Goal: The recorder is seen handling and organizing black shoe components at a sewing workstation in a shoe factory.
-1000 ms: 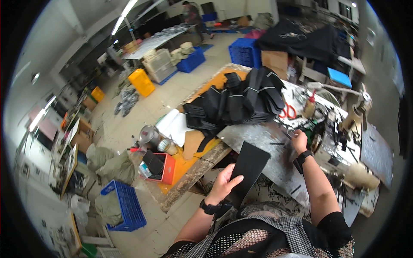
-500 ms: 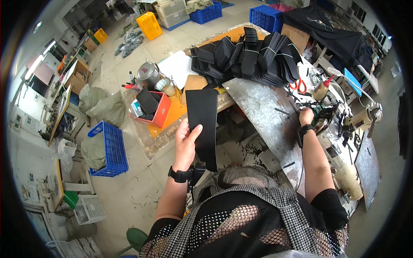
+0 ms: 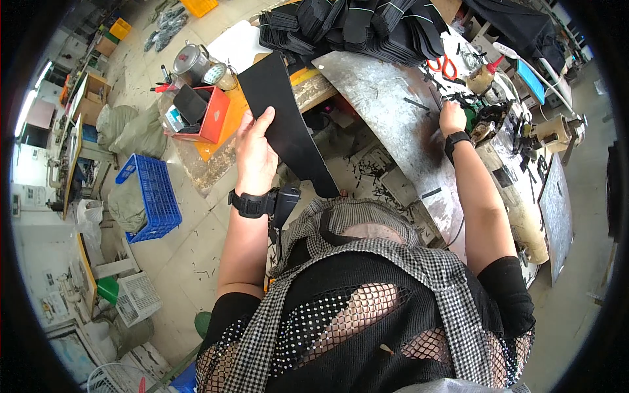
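Note:
A long flat black panel (image 3: 286, 124) with one notched end is pinched in my left hand (image 3: 257, 154), thumb on top and fingers beneath. It hangs tilted in the air, its upper end over the wooden table and its lower end near my apron. My right hand (image 3: 452, 118) is closed at the edge of the machine (image 3: 488, 121), beside the metal worktop (image 3: 400, 111). Whatever its fingers hold is hidden. Black scraps lie on the worktop and around the machine.
Stacks of bound black pieces (image 3: 354, 29) cover the far table. Orange-handled scissors (image 3: 443, 67) and a red-tipped bottle (image 3: 483, 77) lie beyond my right hand. On the left are a red box (image 3: 208, 118), a metal pot (image 3: 190, 62) and a blue crate (image 3: 154, 196) on the floor.
The view has shifted, so the table sits higher in the picture. The black panel has turned, its top leaning left and its lower end swinging right. My right hand stays by the machine.

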A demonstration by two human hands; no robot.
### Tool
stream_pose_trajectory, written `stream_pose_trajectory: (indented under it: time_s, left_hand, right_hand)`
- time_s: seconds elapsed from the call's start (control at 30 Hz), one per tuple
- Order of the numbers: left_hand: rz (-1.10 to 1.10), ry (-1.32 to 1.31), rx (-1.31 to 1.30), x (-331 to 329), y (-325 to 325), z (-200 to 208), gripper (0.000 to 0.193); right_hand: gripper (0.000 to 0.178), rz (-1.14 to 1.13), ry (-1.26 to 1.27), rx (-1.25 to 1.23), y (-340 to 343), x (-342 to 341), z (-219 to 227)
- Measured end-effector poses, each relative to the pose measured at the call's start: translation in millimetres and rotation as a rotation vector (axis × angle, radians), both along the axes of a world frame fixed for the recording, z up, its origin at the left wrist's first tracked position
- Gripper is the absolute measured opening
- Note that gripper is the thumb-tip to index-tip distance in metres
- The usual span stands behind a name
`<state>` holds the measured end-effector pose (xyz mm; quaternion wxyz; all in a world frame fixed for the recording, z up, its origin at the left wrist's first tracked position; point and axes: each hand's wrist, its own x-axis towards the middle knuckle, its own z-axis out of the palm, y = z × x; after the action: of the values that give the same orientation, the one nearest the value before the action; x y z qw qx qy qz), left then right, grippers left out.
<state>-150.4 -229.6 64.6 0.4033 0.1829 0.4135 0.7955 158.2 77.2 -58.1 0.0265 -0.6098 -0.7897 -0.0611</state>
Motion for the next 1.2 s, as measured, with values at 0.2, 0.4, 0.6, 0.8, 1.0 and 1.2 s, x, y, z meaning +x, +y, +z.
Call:
stream_pose_trajectory:
  time_s: [0.2,0.4,0.6,0.8,1.0,1.2]
  left_hand:
    - [-0.029,-0.026,-0.03,6.1,-5.9,2.3,0.038]
    - [-0.011,-0.082,-0.096,10.9,-13.2,-1.3,0.029]
    - [-0.003,-0.066,-0.113,16.0,-8.2,-9.0,0.028]
    - [-0.061,0.075,-0.071,31.1,-2.0,-3.8,0.029]
    - [-0.233,0.143,-0.026,40.7,7.9,1.6,0.033]
    - [-0.361,0.167,-0.025,55.5,26.2,-0.4,0.029]
  right_hand:
    - [0.018,-0.241,0.415,-0.008,14.9,12.7,-10.2]
    - [0.019,-0.325,0.758,-0.056,24.1,12.4,-27.8]
    - [0.025,-0.293,0.698,-0.023,11.4,-1.3,-16.6]
    - [0.029,-0.283,0.566,-0.174,15.1,-9.1,-12.9]
    - [0.009,0.01,1.018,0.049,-19.8,-34.2,21.1]
    - [0.013,0.356,1.794,-0.833,-103.6,-85.9,90.7]
